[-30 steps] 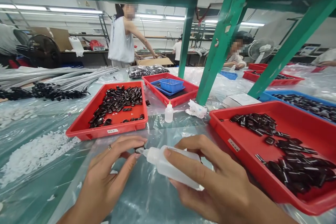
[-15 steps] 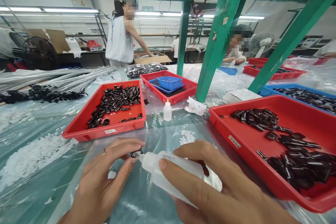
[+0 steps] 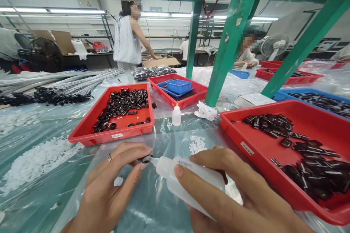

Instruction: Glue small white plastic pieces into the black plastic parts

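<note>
Between the thumb and fingertips of my left hand [image 3: 115, 178] is a small black plastic part [image 3: 144, 159], partly hidden by the fingers. My right hand [image 3: 232, 189] is wrapped round a translucent white squeeze bottle [image 3: 191, 180], which lies tilted with its narrow nozzle pointing left. The nozzle tip is at the black part; whether it touches cannot be made out. Below my left fingers a white piece [image 3: 118, 181] lies on the plastic sheet. Beyond my hands stands a second small bottle [image 3: 176, 115] with a yellow tip.
Red trays of black parts stand at left [image 3: 112, 136] and right [image 3: 243, 145]. A blue bin [image 3: 179, 86] sits in another red tray. White pieces are heaped at left [image 3: 41, 160]. A green post [image 3: 226, 43] rises ahead. Co-workers stand and sit beyond.
The bottle and my right hand have shifted slightly right, and the nozzle has drawn back a little from the black part's middle. The whole view has also moved slightly.
</note>
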Demonstrator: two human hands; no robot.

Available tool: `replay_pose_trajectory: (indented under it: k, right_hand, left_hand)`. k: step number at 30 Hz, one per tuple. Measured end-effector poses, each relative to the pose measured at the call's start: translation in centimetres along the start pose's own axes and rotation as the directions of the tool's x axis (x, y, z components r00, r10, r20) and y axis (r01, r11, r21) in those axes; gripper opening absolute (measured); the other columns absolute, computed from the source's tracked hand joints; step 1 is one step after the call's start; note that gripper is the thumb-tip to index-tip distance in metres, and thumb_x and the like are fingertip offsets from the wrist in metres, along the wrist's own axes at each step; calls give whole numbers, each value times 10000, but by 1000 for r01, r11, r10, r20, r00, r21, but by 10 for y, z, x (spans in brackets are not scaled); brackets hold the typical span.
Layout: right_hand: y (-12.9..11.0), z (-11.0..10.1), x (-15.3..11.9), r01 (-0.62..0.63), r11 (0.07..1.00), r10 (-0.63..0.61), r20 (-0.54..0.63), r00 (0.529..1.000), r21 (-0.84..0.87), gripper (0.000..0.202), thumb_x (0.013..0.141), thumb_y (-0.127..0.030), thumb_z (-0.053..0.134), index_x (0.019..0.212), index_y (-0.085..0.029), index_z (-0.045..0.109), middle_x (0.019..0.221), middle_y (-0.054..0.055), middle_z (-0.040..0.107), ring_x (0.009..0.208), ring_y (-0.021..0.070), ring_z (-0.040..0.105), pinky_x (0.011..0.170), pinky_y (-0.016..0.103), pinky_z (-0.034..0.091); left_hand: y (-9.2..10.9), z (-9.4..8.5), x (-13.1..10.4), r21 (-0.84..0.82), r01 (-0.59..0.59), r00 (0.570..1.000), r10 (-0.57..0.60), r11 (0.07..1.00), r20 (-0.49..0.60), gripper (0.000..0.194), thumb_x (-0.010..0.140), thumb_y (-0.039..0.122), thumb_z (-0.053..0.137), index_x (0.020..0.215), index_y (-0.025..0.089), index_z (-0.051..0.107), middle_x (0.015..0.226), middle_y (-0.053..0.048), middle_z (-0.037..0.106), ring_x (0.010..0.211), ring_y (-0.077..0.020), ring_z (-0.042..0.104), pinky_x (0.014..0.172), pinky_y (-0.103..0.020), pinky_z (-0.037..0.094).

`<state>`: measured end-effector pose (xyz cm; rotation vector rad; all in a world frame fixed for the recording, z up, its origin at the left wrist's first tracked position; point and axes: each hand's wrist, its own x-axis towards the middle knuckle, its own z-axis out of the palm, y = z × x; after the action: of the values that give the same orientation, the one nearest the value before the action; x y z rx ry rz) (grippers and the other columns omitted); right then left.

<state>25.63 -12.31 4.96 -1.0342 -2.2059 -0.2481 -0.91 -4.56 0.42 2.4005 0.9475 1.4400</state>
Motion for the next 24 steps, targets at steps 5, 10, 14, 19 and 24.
replay_pose_trajectory:
  k: [5,10,14,19,24]
  right_hand:
    - [-2,-1,3,-11,1000,10,-92,996,-14,540,957,-152,674,1475,-298,635,1268,100,707,836,209,770,731,300,696]
    - [-3,-2,4,-13,1000,10,-119,993,-21,554,919,-128,683,1446,-297,658,1240,108,718,823,221,771,679,313,689]
    - [-1,-3,2,19,998,-23,-71,997,-54,572,936,-152,703,1487,-292,637,1268,103,719,893,222,777,739,311,705]
    - [-1,-3,0,13,996,-18,-62,998,-89,523,1005,-194,659,1512,-314,612,1275,69,731,901,212,773,741,299,702]
    - [-6,-7,1,-18,996,18,2,1000,-84,486,1031,-224,658,1505,-326,633,1240,35,771,769,195,746,719,308,692]
  left_hand:
    - [1,-2,3,13,-44,999,43,999,26,342,1054,74,588,1283,321,644,1210,14,726,1158,-117,702,1013,-179,568]
    - [2,-2,2,6,-64,997,63,998,38,347,1058,58,577,1283,314,646,1203,-3,708,1156,-133,691,1003,-212,564]
    - [3,-1,4,0,-63,998,63,998,20,336,1048,54,584,1254,310,657,1171,-7,719,1131,-150,695,994,-238,569]
    - [3,-1,6,35,-56,998,56,998,15,309,1035,82,606,1229,313,672,1163,12,733,1097,-134,722,956,-198,583]
    - [0,-4,1,31,7,999,-9,1000,44,290,1057,162,625,1267,354,679,1186,-3,767,1093,-201,758,919,-309,645]
